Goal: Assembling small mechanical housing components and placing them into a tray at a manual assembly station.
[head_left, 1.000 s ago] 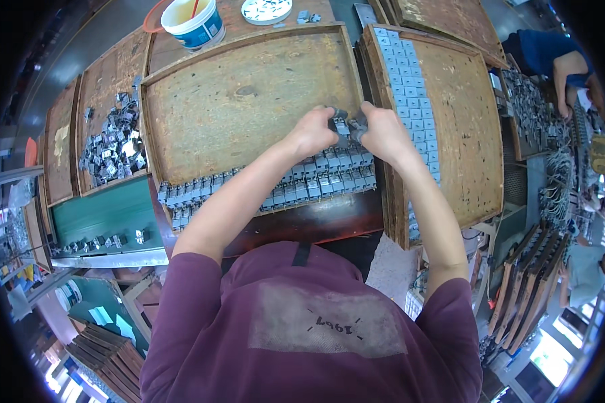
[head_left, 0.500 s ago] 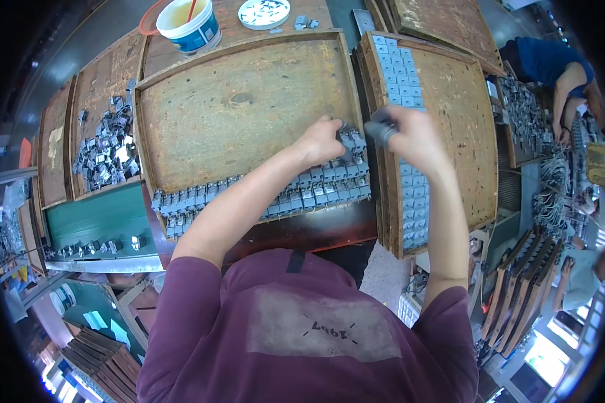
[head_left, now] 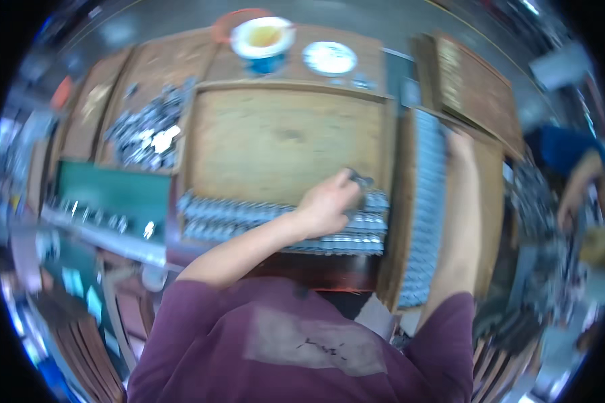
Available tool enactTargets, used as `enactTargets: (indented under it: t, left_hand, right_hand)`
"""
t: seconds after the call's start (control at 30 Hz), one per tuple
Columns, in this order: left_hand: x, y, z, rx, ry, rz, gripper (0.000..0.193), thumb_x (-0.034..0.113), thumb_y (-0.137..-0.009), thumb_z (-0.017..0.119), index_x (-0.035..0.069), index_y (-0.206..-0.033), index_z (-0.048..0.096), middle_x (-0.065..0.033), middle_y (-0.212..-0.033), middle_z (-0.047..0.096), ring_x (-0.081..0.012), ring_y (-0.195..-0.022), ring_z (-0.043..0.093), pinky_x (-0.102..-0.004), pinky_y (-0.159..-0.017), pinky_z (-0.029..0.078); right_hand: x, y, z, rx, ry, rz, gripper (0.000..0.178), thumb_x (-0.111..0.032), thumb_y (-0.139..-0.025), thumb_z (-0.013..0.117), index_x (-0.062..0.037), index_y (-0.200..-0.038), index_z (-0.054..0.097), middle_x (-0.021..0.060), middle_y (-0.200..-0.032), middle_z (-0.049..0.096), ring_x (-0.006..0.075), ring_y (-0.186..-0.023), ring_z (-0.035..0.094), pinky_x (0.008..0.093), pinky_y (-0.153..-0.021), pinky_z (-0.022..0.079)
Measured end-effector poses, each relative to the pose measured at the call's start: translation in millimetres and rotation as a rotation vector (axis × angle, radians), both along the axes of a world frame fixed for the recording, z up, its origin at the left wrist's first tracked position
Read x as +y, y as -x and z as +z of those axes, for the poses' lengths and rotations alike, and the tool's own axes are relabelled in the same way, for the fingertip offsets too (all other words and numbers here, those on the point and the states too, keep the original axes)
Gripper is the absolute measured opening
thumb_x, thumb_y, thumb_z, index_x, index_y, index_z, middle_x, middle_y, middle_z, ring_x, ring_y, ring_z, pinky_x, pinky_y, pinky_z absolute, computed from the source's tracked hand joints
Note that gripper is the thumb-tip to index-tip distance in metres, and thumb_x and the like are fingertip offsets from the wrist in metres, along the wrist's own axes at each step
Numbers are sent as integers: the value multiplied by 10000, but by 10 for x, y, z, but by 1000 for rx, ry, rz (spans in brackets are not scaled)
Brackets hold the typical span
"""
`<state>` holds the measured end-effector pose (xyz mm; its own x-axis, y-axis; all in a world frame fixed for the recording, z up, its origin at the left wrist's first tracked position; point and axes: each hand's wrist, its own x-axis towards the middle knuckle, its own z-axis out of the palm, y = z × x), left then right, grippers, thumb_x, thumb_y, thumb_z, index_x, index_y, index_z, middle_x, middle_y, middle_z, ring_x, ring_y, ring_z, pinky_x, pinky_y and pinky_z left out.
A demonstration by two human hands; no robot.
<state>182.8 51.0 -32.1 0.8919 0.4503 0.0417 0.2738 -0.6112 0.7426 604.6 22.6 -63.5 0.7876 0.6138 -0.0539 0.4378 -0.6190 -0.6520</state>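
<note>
My left hand (head_left: 326, 205) is closed on a small dark grey metal part (head_left: 361, 183), over the right end of the rows of blue-grey parts (head_left: 238, 220). Those rows line the near edge of a shallow wooden tray (head_left: 292, 86). My right hand (head_left: 458, 146) reaches across the wooden tray on the right (head_left: 489, 171), at the far part of its long column of small blue-grey blocks (head_left: 425, 208). Motion blurs its fingers, so I cannot make out whether it holds anything.
A heap of loose metal parts (head_left: 148, 131) lies on a board at the left, beyond a green surface (head_left: 117, 188). At the back stand a white and blue bucket (head_left: 265, 64) and a white round lid (head_left: 329, 58). Another person's arm (head_left: 580, 181) shows at the far right.
The view has shifted and blurred. My right hand has moved from the gap between the trays to the far end of the right tray's block column. My left hand stays by the rows' right end.
</note>
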Motion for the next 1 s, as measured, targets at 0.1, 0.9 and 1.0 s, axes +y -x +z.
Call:
enactTargets:
  t: [0.1, 0.9, 1.0]
  left_hand:
    - [70, 755, 68, -134, -22, 178, 515, -2, -710, 652, 95, -1210, 579, -172, -1197, 521, -397, -1012, 591, -464, -802, 524]
    - [88, 2853, -22, -1042, 1139, 940, 470, -5, -892, 623, 46, -1353, 548, -48, -1048, 669, -124, -820, 608, -264, -681, 464]
    - [21, 2281, 248, -969, 1192, 726, 494, 7, -892, 651, 37, -1370, 527, -69, -1080, 667, -155, -886, 632, -287, -729, 490]
  right_hand:
    - [37, 233, 242, 430, -380, 15, 598, -227, -812, 775, -17, -1338, 586, 126, -1230, 654, 207, -1069, 624, 355, -869, 516]
    - [-1071, 3044, 879, 644, -553, 342, 224, -132, -982, 605, -36, -1185, 593, 48, -968, 652, 103, -718, 632, 241, -576, 562]
    - [-1053, 3337, 944, 680, -547, 372, 232, -108, -956, 633, -32, -1172, 592, 50, -954, 659, 106, -747, 638, 250, -599, 567]
